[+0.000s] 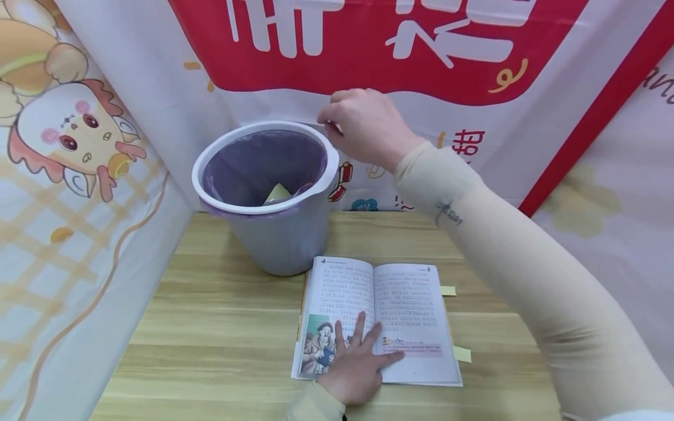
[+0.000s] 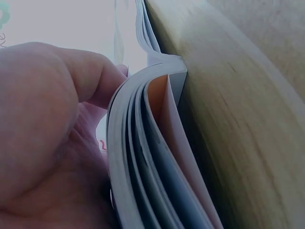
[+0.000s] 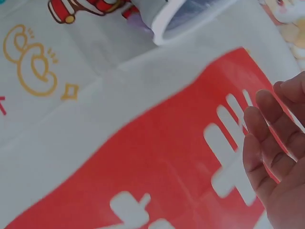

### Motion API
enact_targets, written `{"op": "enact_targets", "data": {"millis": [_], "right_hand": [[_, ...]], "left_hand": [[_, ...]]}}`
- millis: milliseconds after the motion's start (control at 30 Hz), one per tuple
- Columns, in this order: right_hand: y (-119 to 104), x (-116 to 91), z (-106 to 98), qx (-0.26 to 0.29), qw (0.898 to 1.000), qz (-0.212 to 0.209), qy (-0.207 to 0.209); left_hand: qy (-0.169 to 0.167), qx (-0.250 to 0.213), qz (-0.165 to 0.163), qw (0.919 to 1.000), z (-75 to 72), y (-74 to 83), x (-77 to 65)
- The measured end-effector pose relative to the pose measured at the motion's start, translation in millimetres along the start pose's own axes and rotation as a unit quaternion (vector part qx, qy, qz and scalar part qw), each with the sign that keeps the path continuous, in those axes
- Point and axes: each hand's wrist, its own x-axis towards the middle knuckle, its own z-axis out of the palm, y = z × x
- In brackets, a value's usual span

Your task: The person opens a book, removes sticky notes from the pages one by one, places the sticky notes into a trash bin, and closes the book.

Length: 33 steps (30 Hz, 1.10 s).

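An open book (image 1: 405,304) lies on the wooden table, its left page carrying a drawing of a bearded man. My left hand (image 1: 356,365) rests on the lower pages with fingers spread across the gutter. The left wrist view has the same hand (image 2: 43,133) beside the book's curved page edges (image 2: 131,138). Up at the right of a grey bin (image 1: 284,234) with a purple liner, my right hand (image 1: 365,123) hangs in the air with fingers loosely bent. Nothing shows between the fingers of that hand (image 3: 279,162) in the right wrist view. Crumpled pale yellow paper (image 1: 277,193) lies inside the bin.
Two yellow sticky tabs (image 1: 461,354) stick out from the book's right edge. Behind the table (image 1: 210,351) hangs a red and white printed cloth (image 1: 368,64). A cartoon-patterned cloth (image 1: 79,222) borders the left side.
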Motion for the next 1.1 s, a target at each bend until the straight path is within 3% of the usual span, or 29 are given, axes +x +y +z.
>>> {"op": "enact_targets", "data": {"millis": [167,433,600,867,1100], "right_hand": [[8.8,-31.7,-12.4,0.009,0.999,-0.002,0.043],[26.2,-89.8,-10.2,0.053,0.99,0.013,0.131],[37.5,-129.2,-5.2,0.047,0.983,0.016,0.178],[50.6,-182.1,17.0,0.053,0.977,0.047,0.2],[59.5,-233.8,56.2,0.048,0.972,0.063,0.219]], "left_hand": [[0.011,0.008,0.001,0.9999,-0.9,1.4,-2.0],[0.025,0.013,-0.002,0.9996,0.6,2.4,-3.5],[0.019,0.0,-0.004,0.9998,-0.8,4.9,-2.6],[0.02,-0.002,-0.007,0.9998,0.1,4.3,-1.6],[0.023,-0.001,-0.007,0.9997,1.1,3.6,-1.3]]}}
